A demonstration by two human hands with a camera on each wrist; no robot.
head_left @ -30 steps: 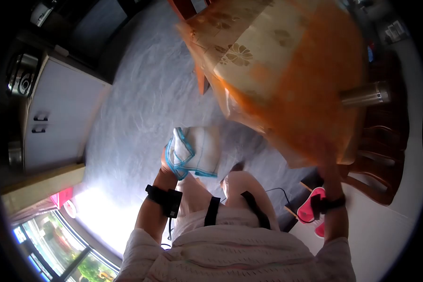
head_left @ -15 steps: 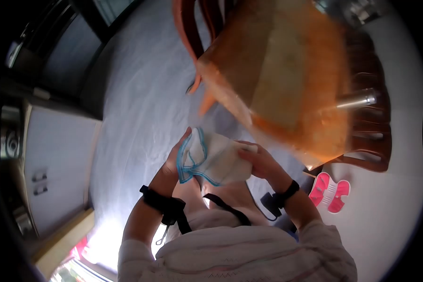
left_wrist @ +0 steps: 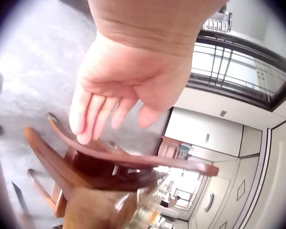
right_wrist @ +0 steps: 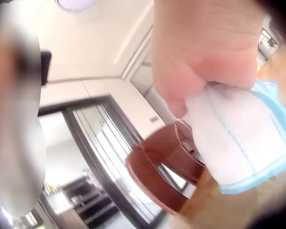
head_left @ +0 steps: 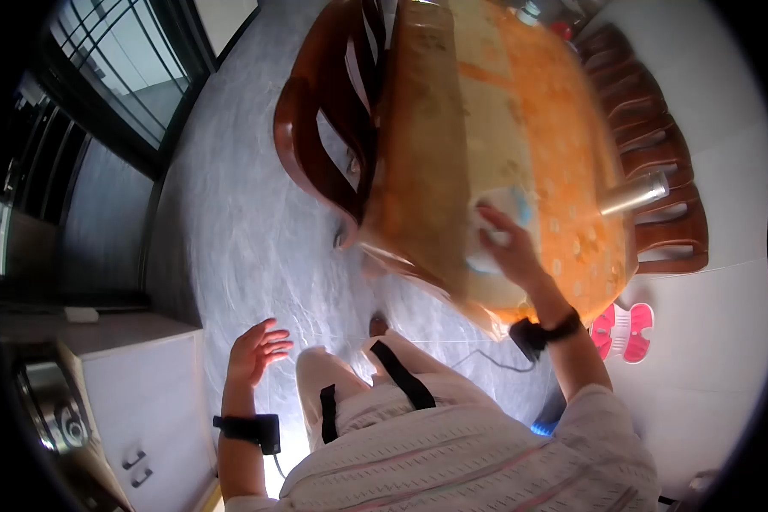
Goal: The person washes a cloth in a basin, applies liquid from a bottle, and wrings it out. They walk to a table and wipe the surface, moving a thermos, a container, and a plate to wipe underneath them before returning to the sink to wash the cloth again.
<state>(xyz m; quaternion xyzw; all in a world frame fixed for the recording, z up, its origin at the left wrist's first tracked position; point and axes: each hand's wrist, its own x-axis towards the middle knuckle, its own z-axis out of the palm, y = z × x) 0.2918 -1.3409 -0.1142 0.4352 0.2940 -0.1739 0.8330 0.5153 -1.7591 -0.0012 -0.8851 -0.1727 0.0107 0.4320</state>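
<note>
One white, blue-edged cloth (head_left: 507,202): near middle, right hand (head_left: 514,249) grips it, maybe against slipping.
Left hand (head_left: 254,352): lower left, loose, empty.

Glare whitens the floor (head_left: 269,256) low in the head view; motion blurs the right hand (head_left: 508,247); dark, curved edges; wrist views bright, hazy.

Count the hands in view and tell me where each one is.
2. The left hand is open over the grey floor; the right hand grips a blue-edged cloth over the table.
</note>
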